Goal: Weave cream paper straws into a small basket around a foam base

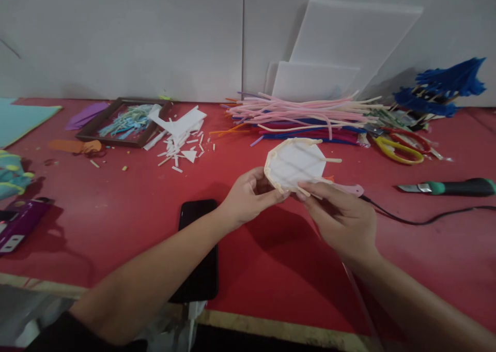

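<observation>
A white many-sided panel [296, 161] with cream fuzzy strips along its rim is held up above the red table. My left hand [251, 194] is closed on the panel's lower left edge, thumb in front. Along the lower right edge, my right hand [337, 215] pinches a cream strip [310, 190] against the panel. Another cream strip end [333, 160] sticks out past the right side. Behind my right hand lies a pink-handled tool [351, 188] with a black cord; most of it is hidden.
Pink pipe cleaners [302, 111] lie behind the panel, with scissors [401, 148] and a cutter knife [445, 187] on the right. A black phone [197, 269] lies under my left forearm. White scraps [180, 135] and a brown frame [116, 140] are at left.
</observation>
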